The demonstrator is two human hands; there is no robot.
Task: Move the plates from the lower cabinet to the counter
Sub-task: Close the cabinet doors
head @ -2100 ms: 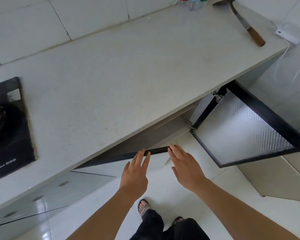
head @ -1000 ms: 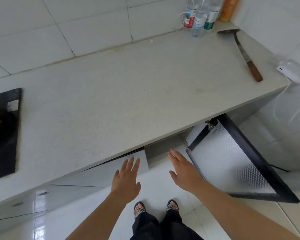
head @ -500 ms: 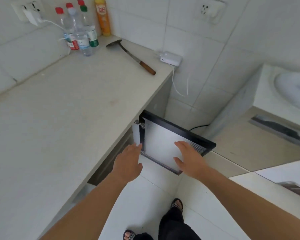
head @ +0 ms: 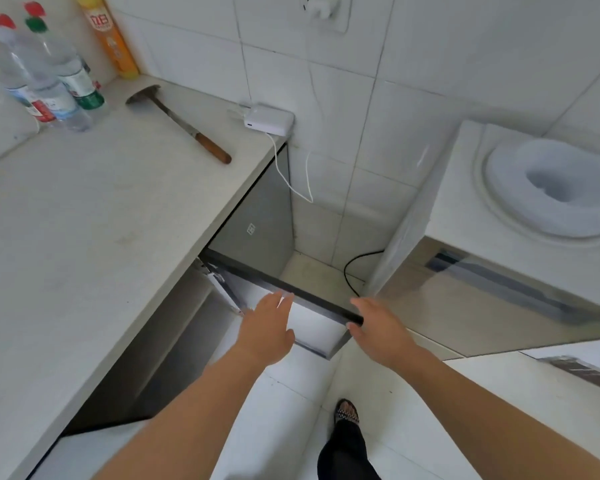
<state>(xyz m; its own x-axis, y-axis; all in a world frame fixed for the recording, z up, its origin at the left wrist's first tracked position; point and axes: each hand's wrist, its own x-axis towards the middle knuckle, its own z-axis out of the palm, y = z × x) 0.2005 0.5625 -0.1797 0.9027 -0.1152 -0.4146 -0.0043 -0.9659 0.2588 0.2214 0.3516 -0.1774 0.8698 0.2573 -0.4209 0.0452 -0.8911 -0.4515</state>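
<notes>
Both hands are hovering with straight, spread fingers and are grasping nothing; the left hand (head: 267, 332) is hanging over the frosted panel of the open cabinet door (head: 314, 329), its fingertips lying near the door's dark top rail, while the right hand (head: 383, 329) is sitting at the door's free corner, thumb just beside it, though whether it is touching is not clear. The door's long edge is running diagonally from the hinge under the counter (head: 101, 220) out toward the right hand. The opening of the lower cabinet (head: 167, 341) is lying to the left of and below both hands, tucked beneath the counter's overhang, so the left hand is looking like the nearer one for reaching inside, and any reach is probably going to be leftward and down, past the door. The plates are not showing anywhere; presumably they are sitting inside the cabinet, where the overhang and the steep downward view are hiding the shelves. Only a grey, shadowed strip of the cabinet is appearing, and its depth and contents are impossible to make out. On the counter, a wooden-handled spatula (head: 179, 123) and some bottles (head: 49, 81) are standing well apart from the hands, leaving bare surface near the edge.
</notes>
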